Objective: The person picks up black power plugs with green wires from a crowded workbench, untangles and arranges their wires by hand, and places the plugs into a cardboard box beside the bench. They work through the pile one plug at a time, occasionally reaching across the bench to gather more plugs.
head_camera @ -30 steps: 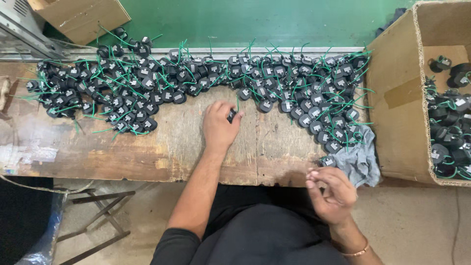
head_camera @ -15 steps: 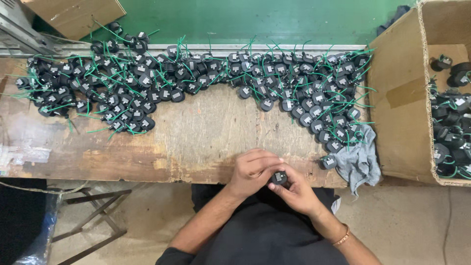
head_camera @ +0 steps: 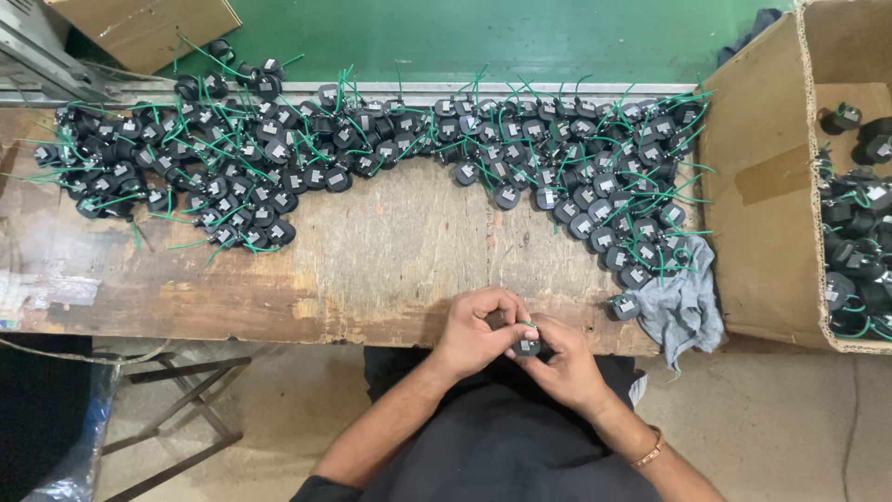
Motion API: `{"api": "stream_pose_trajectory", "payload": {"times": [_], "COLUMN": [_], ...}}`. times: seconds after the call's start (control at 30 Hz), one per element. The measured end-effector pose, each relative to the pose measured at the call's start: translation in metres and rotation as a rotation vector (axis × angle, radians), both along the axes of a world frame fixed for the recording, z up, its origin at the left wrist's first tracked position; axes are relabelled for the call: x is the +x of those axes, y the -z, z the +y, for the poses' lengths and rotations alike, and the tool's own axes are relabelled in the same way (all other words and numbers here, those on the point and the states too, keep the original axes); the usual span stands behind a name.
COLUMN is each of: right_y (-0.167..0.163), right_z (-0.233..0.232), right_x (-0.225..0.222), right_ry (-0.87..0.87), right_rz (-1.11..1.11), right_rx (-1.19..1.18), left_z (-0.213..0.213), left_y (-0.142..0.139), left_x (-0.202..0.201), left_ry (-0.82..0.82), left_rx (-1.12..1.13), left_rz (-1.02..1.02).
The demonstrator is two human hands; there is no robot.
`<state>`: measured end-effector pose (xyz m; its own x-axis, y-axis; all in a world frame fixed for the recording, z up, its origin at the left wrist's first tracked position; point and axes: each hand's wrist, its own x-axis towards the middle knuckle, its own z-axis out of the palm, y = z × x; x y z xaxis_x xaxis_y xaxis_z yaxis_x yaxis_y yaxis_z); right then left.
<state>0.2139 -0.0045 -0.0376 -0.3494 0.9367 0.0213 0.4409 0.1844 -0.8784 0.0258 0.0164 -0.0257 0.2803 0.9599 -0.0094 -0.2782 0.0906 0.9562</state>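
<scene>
- Head view: the left hand (head_camera: 478, 330) and the right hand (head_camera: 560, 358) meet at the near edge of the workbench (head_camera: 372, 270), fingers curled shut around one small black coil part (head_camera: 526, 348) pinched between them, a short green wire poking out at its top
- The part is round, matt black, with a pale label on its face (too small to make out more)
- The bench top is worn, scratched bare wood, pale in the middle
- A heap of like black parts with green leads (head_camera: 390, 149) runs along the far edge and down the right side; far too many and too tangled to count
- One crumpled grey cloth (head_camera: 683, 302) lies at the bench's right corner
- One corrugated cardboard box (head_camera: 771, 186) stands at the right, holding more such parts; a second cardboard box (head_camera: 149, 28) sits top left
</scene>
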Motion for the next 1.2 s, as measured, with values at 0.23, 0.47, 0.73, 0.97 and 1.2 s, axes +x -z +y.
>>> {"api": "stream_pose_trajectory", "payload": {"times": [0.23,0.47,0.73,0.97,1.2], "right_y": [0.003,0.005,-0.003,-0.008,-0.014], "right_z": [0.018,0.022,0.023,0.022,0.021], "right_x": [-0.005,-0.010,-0.011,-0.015,-0.018], "right_ry": [-0.071,-0.129,-0.148,-0.167,-0.236], "right_rz": [0.281,0.198,0.229,0.190,0.184], "right_rx": [0.171,0.213,0.181,0.156,0.241], "left_z": [0.077,0.209,0.205,0.123,0.165], "left_y": [-0.030,-0.086,-0.085,-0.057,-0.086], "left_x": [-0.045,-0.081,-0.079,-0.087,-0.059], "left_ry": [-0.504,-0.406,0.053,0.111,-0.058], "left_rx": [0.590,0.577,0.425,0.607,0.835], "left_rz": [0.469,1.294,1.445,1.283,0.963]}}
